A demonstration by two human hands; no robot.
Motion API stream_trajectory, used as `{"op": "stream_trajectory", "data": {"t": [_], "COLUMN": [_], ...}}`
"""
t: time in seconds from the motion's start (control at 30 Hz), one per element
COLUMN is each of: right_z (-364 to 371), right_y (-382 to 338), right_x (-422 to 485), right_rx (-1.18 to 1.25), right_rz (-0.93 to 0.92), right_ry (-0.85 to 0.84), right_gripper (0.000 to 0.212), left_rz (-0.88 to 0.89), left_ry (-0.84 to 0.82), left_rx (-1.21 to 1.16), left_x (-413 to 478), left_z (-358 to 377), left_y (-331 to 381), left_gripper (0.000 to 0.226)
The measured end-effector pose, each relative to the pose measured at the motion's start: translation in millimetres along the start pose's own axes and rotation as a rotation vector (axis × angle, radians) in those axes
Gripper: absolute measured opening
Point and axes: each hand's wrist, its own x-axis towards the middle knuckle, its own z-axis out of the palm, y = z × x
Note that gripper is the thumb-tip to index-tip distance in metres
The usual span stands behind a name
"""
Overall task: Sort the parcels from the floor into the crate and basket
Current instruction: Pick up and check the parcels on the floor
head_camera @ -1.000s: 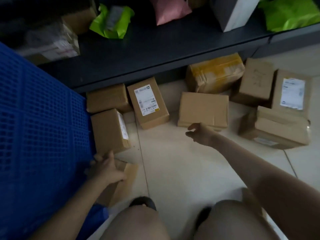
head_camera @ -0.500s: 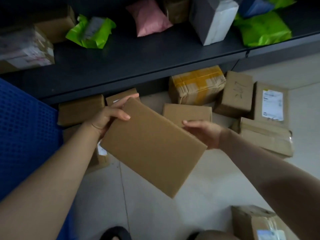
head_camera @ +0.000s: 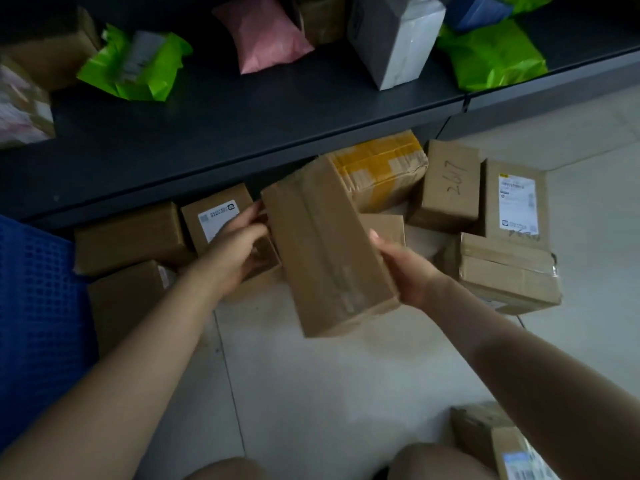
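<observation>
**One box up, nine on the floor**

Both hands are on the brown box (head_camera: 329, 247), tilted in the air above the floor (head_camera: 311, 393). The left hand (head_camera: 239, 247) curls on its upper left edge, and the right hand (head_camera: 405, 271) clamps its right long side, thumb on top. Nine cardboard parcels (head_camera: 128, 237) lie below: three beside the blue crate (head_camera: 34, 306) at the floor's left edge, one plain behind the held box, a yellow-taped one (head_camera: 381, 168) under the shelf (head_camera: 259, 126) lip, three clustered right, one by the right knee. Up on the shelf sit one pink bag (head_camera: 266, 32) and one grey-and-white box (head_camera: 394, 39). Bare tile lies open between knees and row, and the crate wall hems the left.
</observation>
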Motion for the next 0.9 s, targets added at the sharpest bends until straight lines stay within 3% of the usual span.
{"op": "stream_trajectory", "data": {"t": [0.07,0.1,0.2,0.27,0.3,0.4,0.5,0.6,0.67,0.8,0.9], "right_z": [0.2,0.8,0.4,-1.4,-3.1,-0.5,4.2,7.1,6.5,4.5,12.1], "right_y": [-7.6,-8.5,-7.5,-5.8,-2.3,13.3,20.4,21.9,21.2,19.8,25.7], "right_x": [4.1,6.2,8.7,9.5,11.7,14.5,12.5,12.8,13.7,14.7,20.8], "right_rx": [-0.092,-0.1,-0.015,0.044,0.054,0.08,0.098,0.112,0.157,0.029,0.088], "right_rz": [-0.075,-0.116,-0.196,-0.2,-0.2,-0.167,-0.16,-0.187,-0.179,-0.248,-0.239], "right_ry": [0.042,0.093,0.19,0.18,0.147,-0.025,-0.147,-0.142,-0.09,-0.1,-0.078], "right_gripper": [0.061,0.061,0.029,0.018,0.022,0.07,0.081,0.072,0.061,0.047,0.044], "left_rz": [-0.124,-0.162,-0.163,-0.16,-0.142,-0.152,-0.149,-0.223,-0.218,-0.143,-0.211], "left_ry": [0.086,0.095,0.03,0.02,0.054,0.089,0.155,0.061,-0.01,0.102,0.059], "left_rx": [-0.32,-0.419,-0.347,-0.343,-0.32,-0.262,-0.175,-0.259,-0.231,-0.18,-0.288], "left_x": [0.0,-1.6,-4.6,-5.4,-4.0,1.5,2.7,-2.1,-4.8,-5.1,-8.7], "left_z": [6.6,7.2,10.0,11.5,10.5,5.4,7.7,0.0,-6.3,-10.6,-8.4], "left_y": [-11.3,-15.5,-30.4,-37.9,-40.9,-46.3,-48.8,-45.2,-44.7,-45.0,-41.9], "left_gripper": [0.024,0.027,0.034,0.052,0.06,0.058,0.037,0.042,0.032,0.028,0.053]}}
